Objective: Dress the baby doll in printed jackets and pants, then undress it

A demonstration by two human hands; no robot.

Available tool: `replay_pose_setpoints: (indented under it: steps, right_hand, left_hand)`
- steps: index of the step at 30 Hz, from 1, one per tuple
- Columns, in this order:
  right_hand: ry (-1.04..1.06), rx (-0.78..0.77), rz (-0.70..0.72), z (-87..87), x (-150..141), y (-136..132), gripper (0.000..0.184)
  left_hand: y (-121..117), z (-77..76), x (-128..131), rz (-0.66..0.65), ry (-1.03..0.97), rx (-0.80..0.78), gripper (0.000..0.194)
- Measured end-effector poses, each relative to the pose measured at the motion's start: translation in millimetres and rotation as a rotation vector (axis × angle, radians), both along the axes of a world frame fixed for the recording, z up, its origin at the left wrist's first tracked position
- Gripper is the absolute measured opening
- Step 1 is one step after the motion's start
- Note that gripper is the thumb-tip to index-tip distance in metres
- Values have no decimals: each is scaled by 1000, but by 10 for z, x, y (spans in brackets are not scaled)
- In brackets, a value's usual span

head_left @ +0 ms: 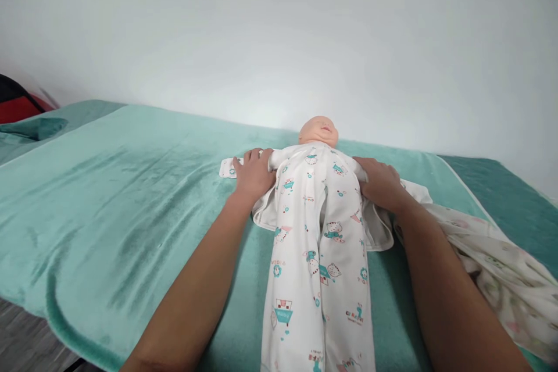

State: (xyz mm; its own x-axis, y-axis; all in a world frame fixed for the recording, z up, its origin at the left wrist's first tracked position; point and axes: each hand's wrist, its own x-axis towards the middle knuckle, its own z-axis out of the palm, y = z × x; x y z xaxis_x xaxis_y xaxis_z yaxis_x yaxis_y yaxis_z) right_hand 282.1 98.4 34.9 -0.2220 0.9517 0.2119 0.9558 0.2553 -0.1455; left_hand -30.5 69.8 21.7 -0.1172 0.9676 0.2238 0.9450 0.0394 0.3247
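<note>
A baby doll (pixel 319 130) lies face up on a teal blanket, its head toward the wall. White printed baby clothes (pixel 300 215) cover its body, with two long legs reaching toward me. My left hand (pixel 255 171) is closed over the sleeve at the doll's side on the left; a cuff (pixel 227 168) sticks out past my fingers. On the opposite side, my right hand (pixel 379 180) grips the clothes near the other sleeve, fingers curled and partly hidden. Open flaps of a white top (pixel 378 229) spread out beneath on both sides.
The teal blanket (pixel 131 197) covers the bed, with wrinkles at left. A crumpled, pale patterned cloth (pixel 501 267) lies beside my right forearm. Behind the doll rises a white wall (pixel 279 58). A red and black object (pixel 20 102) stands at the far left.
</note>
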Motion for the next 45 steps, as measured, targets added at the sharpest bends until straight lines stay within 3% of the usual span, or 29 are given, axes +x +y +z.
replay_pose_setpoints:
  steps: [5, 9, 13, 16, 25, 30, 33, 37, 45]
  right_hand:
    - [265, 3, 121, 462, -329, -227, 65]
    - [234, -42, 311, 810, -1049, -290, 52]
    - [-192, -180, 403, 789, -1810, -118, 38]
    - [-366, -212, 346, 682, -2070, -1, 29]
    - [-444, -279, 357, 770, -1827, 89, 27]
    - [-441, -190, 419, 662, -1923, 141, 32]
    - [-413, -228, 497, 603, -2009, 219, 29]
    - [-363, -321, 510, 631, -2030, 283, 34]
    - [-373, -258, 516, 809, -1789, 199, 41]
  left_hand:
    - [49, 12, 21, 5, 19, -7, 42]
    - [47, 18, 28, 24, 24, -13, 41]
    - [20, 19, 18, 28, 16, 3, 42]
    - [15, 18, 6, 39, 11, 1, 43]
    - [18, 18, -43, 38, -33, -4, 45]
    - [36, 45, -84, 37, -113, -53, 47]
    - [70, 61, -103, 54, -183, -63, 47]
    - [74, 68, -113, 76, -330, 8, 41]
    - [-62, 60, -144, 189, -356, 183, 35]
